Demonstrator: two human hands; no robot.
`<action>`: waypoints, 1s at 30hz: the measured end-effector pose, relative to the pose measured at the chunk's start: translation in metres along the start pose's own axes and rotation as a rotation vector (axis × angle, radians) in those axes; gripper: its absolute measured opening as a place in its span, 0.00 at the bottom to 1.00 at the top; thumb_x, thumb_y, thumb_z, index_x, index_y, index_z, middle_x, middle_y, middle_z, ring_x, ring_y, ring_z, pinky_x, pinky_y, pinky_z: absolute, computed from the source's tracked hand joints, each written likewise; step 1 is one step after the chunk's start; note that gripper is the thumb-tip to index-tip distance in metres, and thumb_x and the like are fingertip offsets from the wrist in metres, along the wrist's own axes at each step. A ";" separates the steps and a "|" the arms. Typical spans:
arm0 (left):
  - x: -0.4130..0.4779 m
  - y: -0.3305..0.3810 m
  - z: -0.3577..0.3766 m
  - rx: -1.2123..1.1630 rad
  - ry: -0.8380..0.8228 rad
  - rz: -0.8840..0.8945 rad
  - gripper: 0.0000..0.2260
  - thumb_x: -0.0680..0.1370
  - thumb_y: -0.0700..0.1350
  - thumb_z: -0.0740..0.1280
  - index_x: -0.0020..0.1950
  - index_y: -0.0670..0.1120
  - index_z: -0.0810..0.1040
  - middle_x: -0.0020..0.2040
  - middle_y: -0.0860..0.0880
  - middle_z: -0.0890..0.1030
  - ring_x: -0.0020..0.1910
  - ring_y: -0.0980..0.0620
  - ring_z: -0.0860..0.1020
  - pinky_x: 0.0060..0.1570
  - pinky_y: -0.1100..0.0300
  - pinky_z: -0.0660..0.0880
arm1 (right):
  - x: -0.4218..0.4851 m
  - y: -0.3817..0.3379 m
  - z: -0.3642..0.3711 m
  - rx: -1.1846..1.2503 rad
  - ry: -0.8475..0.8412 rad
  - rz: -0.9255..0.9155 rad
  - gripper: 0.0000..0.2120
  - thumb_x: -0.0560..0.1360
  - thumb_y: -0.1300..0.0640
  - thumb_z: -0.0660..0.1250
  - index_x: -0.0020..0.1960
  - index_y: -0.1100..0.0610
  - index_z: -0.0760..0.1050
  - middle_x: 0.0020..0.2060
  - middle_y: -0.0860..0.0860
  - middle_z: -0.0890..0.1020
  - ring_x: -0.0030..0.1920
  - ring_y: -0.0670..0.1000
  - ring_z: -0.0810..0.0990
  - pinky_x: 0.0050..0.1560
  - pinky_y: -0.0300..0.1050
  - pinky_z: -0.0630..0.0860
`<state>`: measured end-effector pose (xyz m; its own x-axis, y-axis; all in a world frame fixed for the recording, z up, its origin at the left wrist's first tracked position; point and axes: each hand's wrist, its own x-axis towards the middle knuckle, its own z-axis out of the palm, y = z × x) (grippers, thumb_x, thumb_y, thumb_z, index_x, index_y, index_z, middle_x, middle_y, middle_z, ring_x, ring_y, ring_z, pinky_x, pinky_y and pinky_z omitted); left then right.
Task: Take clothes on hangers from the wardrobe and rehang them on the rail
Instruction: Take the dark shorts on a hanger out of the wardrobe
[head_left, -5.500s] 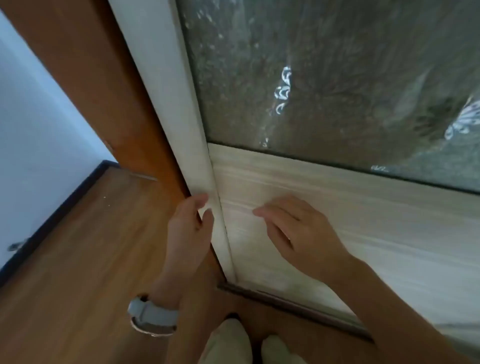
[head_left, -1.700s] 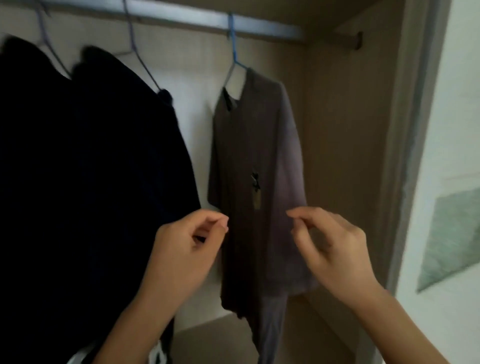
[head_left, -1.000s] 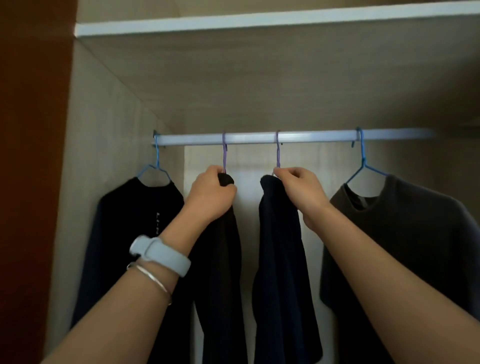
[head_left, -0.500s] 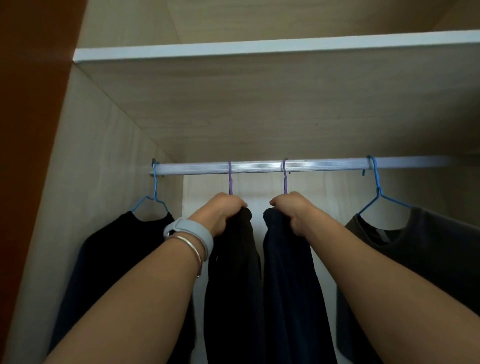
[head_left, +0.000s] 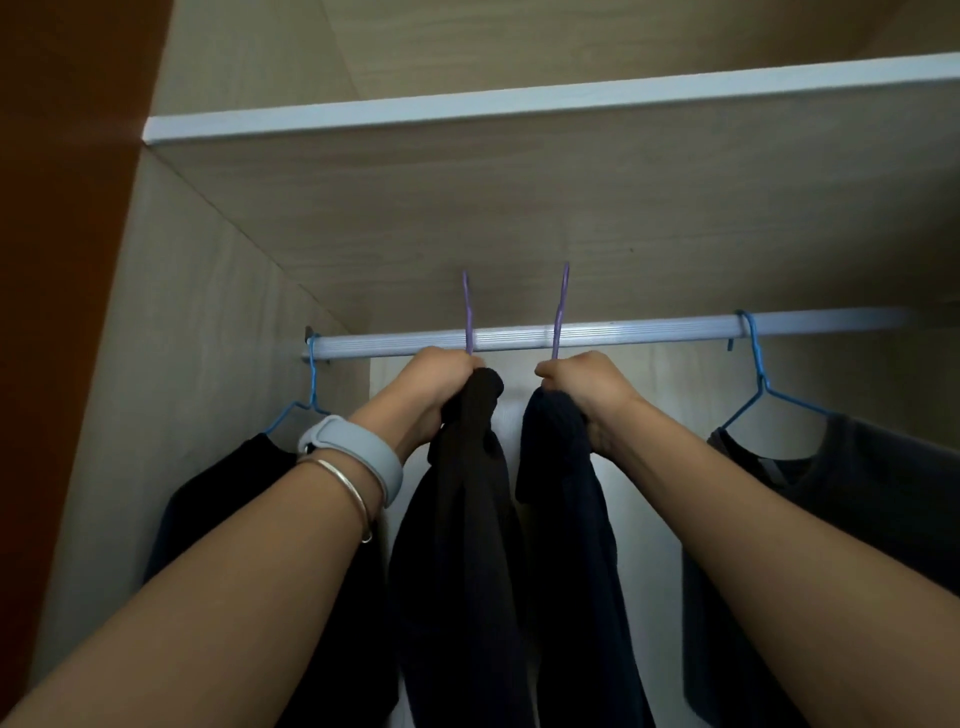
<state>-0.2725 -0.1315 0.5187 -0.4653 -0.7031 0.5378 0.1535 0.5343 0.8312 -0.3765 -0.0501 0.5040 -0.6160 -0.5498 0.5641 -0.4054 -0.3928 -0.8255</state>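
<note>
A silver rail (head_left: 649, 331) runs across the open wardrobe. My left hand (head_left: 431, 387) grips the neck of a purple hanger (head_left: 467, 310) carrying a dark brown garment (head_left: 462, 545). My right hand (head_left: 587, 387) grips a second purple hanger (head_left: 561, 306) with a navy garment (head_left: 571, 561). Both hooks stick up above the rail, lifted clear of it. A black shirt (head_left: 228, 483) on a blue hanger (head_left: 310, 384) hangs at the left end. A grey-brown shirt (head_left: 872, 493) on another blue hanger (head_left: 756, 374) hangs at the right.
A wooden shelf (head_left: 519, 109) with a white front edge sits close above the rail. The wardrobe's left side panel (head_left: 171, 364) stands beside the black shirt. A red-brown surface (head_left: 62, 208) fills the far left.
Both hands have raised their hangers, so the purple hooks now stand above the rail instead of hanging on it. The view has tilted slightly upward.
</note>
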 end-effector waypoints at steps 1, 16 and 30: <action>-0.006 -0.001 -0.001 0.029 0.000 0.002 0.04 0.73 0.37 0.64 0.38 0.40 0.75 0.31 0.45 0.74 0.26 0.50 0.71 0.26 0.63 0.67 | -0.009 0.003 0.001 0.012 -0.020 0.003 0.03 0.75 0.66 0.59 0.42 0.61 0.69 0.25 0.52 0.65 0.16 0.45 0.63 0.21 0.36 0.60; -0.180 -0.059 -0.008 0.269 0.042 -0.146 0.11 0.76 0.39 0.62 0.37 0.42 0.81 0.29 0.51 0.82 0.32 0.55 0.77 0.41 0.63 0.75 | -0.165 0.089 0.013 0.089 -0.411 -0.032 0.19 0.79 0.55 0.57 0.30 0.53 0.72 0.21 0.42 0.76 0.27 0.39 0.73 0.29 0.30 0.68; -0.422 -0.014 -0.080 0.577 0.339 -0.653 0.09 0.72 0.46 0.69 0.37 0.41 0.80 0.28 0.53 0.78 0.27 0.61 0.74 0.28 0.74 0.70 | -0.363 0.086 0.060 0.233 -1.104 -0.293 0.11 0.81 0.54 0.52 0.47 0.52 0.72 0.35 0.45 0.77 0.35 0.37 0.76 0.36 0.27 0.71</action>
<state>-0.0090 0.1203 0.2917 -0.0140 -0.9970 0.0765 -0.5477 0.0717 0.8336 -0.1473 0.0711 0.2292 0.4501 -0.7133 0.5371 -0.2300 -0.6739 -0.7022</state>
